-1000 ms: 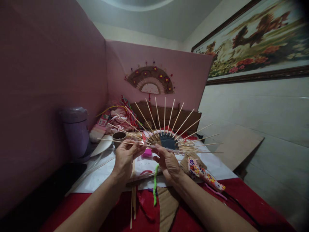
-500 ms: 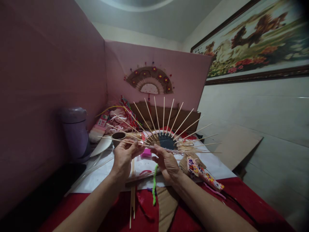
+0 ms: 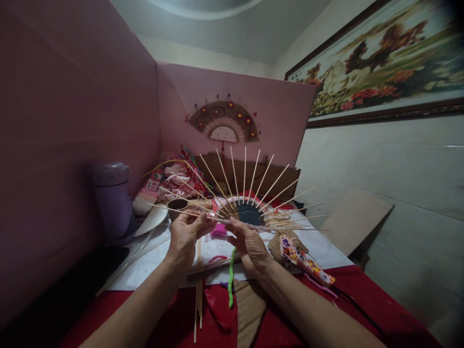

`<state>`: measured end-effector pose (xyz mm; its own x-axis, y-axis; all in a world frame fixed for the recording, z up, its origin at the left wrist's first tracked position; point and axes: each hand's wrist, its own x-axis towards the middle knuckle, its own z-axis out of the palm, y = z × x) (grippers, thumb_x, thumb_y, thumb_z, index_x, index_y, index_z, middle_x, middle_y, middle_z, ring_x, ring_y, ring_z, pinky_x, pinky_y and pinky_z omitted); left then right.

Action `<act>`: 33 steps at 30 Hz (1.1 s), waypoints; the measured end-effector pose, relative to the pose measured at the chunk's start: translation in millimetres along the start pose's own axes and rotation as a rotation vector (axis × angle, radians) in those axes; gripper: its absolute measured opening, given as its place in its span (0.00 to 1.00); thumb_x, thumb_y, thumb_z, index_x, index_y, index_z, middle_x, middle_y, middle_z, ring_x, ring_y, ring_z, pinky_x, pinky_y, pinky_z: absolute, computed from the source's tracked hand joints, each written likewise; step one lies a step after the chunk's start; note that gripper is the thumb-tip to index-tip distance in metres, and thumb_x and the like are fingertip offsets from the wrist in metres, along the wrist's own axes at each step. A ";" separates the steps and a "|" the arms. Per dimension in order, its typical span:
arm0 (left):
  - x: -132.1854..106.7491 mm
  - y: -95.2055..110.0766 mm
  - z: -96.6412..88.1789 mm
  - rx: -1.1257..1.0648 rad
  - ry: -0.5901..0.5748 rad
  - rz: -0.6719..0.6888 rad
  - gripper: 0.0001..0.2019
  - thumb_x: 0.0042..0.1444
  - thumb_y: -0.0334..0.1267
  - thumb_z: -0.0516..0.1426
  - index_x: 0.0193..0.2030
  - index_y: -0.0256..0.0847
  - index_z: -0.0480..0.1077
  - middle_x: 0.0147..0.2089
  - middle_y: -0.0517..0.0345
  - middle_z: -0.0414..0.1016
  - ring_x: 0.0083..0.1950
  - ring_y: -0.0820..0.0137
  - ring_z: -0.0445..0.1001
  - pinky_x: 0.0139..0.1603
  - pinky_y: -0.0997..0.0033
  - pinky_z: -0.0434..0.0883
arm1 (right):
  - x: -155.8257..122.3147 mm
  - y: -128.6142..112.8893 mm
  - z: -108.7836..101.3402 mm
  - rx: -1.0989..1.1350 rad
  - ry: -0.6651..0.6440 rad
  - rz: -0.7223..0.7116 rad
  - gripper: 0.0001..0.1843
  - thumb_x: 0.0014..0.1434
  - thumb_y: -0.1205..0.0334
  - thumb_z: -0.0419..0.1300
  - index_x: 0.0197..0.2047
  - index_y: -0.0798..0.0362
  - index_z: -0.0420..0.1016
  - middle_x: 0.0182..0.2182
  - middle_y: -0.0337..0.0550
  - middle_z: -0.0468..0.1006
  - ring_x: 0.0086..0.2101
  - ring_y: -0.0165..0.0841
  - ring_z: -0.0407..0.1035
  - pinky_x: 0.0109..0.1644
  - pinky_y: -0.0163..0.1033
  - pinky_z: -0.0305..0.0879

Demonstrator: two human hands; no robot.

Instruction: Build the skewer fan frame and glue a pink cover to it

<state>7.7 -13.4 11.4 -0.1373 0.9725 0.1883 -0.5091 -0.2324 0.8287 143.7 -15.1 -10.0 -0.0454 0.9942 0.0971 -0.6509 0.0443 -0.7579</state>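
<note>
Flanking hands (image 3: 183,237): cup (image 3: 177,205), flowered tool (image 3: 304,261)

Over the last second, the outer tip of the leftmost stick (image 3: 163,208) rose nearer to the next stick (image 3: 177,195) and reached slightly less far past the left hand (image 3: 184,241). The view drifted, setting the framed picture (image 3: 377,65) further left.

A half-disc base (image 3: 251,213), dark in the middle and brown at its left, is held mid-scene, straight edge near, curved edge far. Thin pale sticks (image 3: 244,174) fan out from the curve; the leftmost stick (image 3: 160,207) points left, nearly level.
</note>
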 end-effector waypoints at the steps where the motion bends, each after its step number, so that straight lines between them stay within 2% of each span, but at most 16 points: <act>1: 0.0 -0.2 0.1 0.002 0.003 0.000 0.15 0.37 0.36 0.66 0.27 0.35 0.64 0.23 0.58 0.75 0.26 0.68 0.76 0.32 0.67 0.74 | 0.1 0.2 -0.1 -0.002 0.004 0.003 0.06 0.44 0.64 0.66 0.28 0.56 0.77 0.28 0.42 0.80 0.30 0.30 0.71 0.30 0.32 0.65; 19: 0.7 -2.8 -0.5 0.021 0.007 0.024 0.13 0.39 0.35 0.65 0.26 0.35 0.63 0.23 0.58 0.75 0.25 0.68 0.76 0.31 0.67 0.74 | 1.9 1.5 -2.0 0.010 0.036 0.017 0.06 0.43 0.64 0.66 0.27 0.56 0.77 0.28 0.42 0.80 0.30 0.30 0.71 0.28 0.32 0.61; 27: 1.2 -3.7 -0.8 0.022 0.014 0.028 0.14 0.38 0.35 0.65 0.26 0.35 0.62 0.22 0.59 0.75 0.25 0.69 0.76 0.31 0.67 0.74 | 2.4 2.0 -3.3 0.001 0.023 0.019 0.07 0.44 0.63 0.66 0.28 0.56 0.77 0.29 0.43 0.80 0.31 0.31 0.70 0.30 0.33 0.62; 33: 0.8 -4.1 -1.2 0.016 0.014 0.028 0.15 0.37 0.35 0.65 0.26 0.36 0.62 0.22 0.58 0.75 0.25 0.68 0.76 0.31 0.67 0.74 | 2.5 2.6 -3.6 0.018 0.023 0.023 0.05 0.44 0.64 0.66 0.27 0.55 0.78 0.28 0.40 0.80 0.30 0.29 0.70 0.28 0.32 0.61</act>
<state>8.6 -11.7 7.5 -0.1636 0.9653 0.2038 -0.4909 -0.2588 0.8319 144.6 -12.1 -14.1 -0.0435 0.9970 0.0643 -0.6636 0.0193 -0.7478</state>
